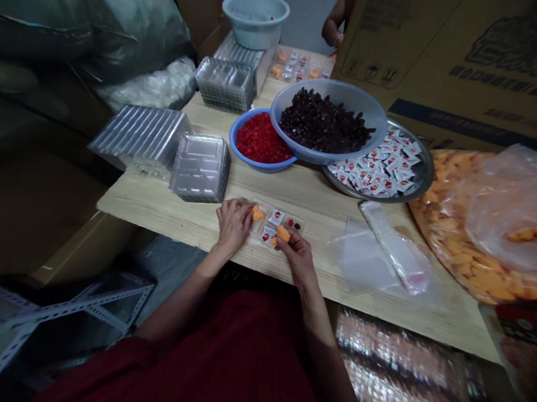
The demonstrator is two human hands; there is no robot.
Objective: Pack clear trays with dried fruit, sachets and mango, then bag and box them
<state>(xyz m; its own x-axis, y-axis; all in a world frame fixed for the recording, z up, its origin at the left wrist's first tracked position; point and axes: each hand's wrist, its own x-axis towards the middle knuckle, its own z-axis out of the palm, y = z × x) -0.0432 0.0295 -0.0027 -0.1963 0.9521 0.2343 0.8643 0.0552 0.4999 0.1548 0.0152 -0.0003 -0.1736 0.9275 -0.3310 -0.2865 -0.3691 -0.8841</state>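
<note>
A clear compartment tray lies near the table's front edge. It holds an orange piece at its left, white packets in the middle, and a red and a dark piece at the right. My left hand rests at the tray's left end, its fingers bent together by the orange piece; whether they grip it is unclear. Between the thumb and fingers of my right hand are orange pieces, held over the tray's front right part.
Behind stand a blue bowl of red pieces, a bowl of dark pieces and a metal basin of packets. Stacked trays are left; plastic bags and bagged orange pieces right. Another person's hand shows behind.
</note>
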